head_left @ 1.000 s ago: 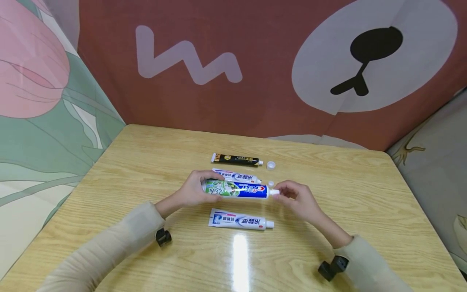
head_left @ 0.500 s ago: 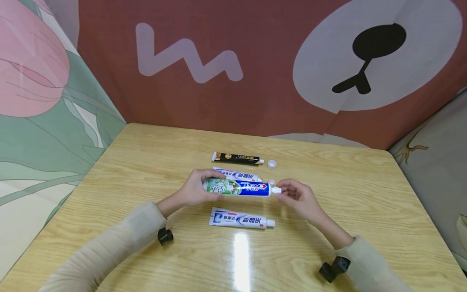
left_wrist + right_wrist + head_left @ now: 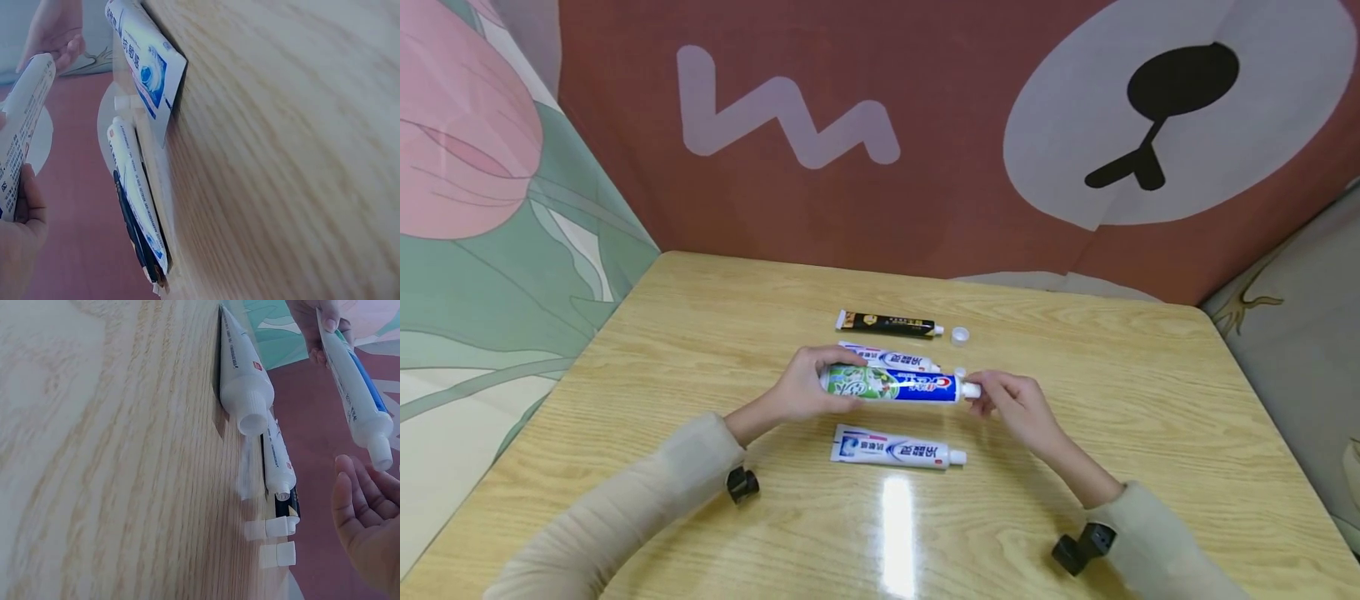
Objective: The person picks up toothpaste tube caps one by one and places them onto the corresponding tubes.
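My left hand (image 3: 811, 385) grips the tail half of a green-and-blue toothpaste tube (image 3: 917, 387), held level above the table. Its white cap (image 3: 972, 390) is on and points right. The fingers of my right hand (image 3: 1017, 408) are right beside that cap; the right wrist view shows them loosely bent, with a gap to the cap (image 3: 379, 453). Behind the held tube lies a white toothpaste tube (image 3: 901, 359) with a bare nozzle, partly hidden. In front lies another white toothpaste tube (image 3: 887, 447), capped.
A black toothpaste tube (image 3: 889, 324) lies uncapped farthest back. Two loose white caps stand to the right of the tubes: one cap (image 3: 960, 335) by the black tube, another cap (image 3: 276, 526) by the middle one. The wooden table (image 3: 760, 533) meets a printed cloth wall (image 3: 790, 217) behind.
My right hand's fingers have shifted about the cap, the thumb now higher and the other fingers lower. My left hand keeps its grip, and the tube has moved very slightly right.
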A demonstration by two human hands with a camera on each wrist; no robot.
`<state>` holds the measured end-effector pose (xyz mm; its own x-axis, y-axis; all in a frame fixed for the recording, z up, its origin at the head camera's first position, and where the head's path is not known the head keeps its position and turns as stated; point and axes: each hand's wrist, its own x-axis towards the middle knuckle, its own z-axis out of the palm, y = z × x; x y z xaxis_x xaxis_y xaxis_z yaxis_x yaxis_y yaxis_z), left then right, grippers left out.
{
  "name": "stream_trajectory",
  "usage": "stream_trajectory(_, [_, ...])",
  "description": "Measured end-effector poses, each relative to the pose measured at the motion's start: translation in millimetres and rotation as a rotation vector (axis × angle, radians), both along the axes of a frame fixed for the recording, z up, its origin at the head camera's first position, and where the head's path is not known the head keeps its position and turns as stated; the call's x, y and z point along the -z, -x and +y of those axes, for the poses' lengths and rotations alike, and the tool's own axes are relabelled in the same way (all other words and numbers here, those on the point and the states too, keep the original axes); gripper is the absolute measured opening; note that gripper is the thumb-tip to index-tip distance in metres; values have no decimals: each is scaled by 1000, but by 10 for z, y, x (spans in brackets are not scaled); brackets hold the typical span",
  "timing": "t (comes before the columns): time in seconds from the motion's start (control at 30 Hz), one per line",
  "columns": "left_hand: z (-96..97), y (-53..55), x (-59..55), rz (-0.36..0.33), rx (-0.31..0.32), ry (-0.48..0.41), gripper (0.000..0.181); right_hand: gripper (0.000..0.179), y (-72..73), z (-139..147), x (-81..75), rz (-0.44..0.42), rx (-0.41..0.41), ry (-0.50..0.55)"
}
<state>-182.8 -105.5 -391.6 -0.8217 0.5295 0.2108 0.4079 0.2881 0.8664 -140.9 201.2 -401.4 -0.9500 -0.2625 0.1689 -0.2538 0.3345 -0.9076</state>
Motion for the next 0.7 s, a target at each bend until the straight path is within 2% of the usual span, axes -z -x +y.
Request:
stream_trajectory(0.13, [6, 1, 0, -13, -11, -8, 45, 22, -15, 31, 3, 16, 3, 42])
stream_trajectory(0.27, [3, -5, -16, -16, -15, -6, 44, 18, -23, 56, 18, 9, -3, 68])
stream_trajectory(0.4, [2, -12, -30, -19, -8, -7, 44, 15, -17, 51, 26, 1, 7, 40])
stream_trajectory(0.63, [14, -8, -28, 8, 7, -15, 44, 33, -2, 5, 17, -45, 3, 41])
stream_trajectory(0.7, [12, -7, -29, 8, 6, -13, 44, 33, -6, 4, 18, -57, 3, 55])
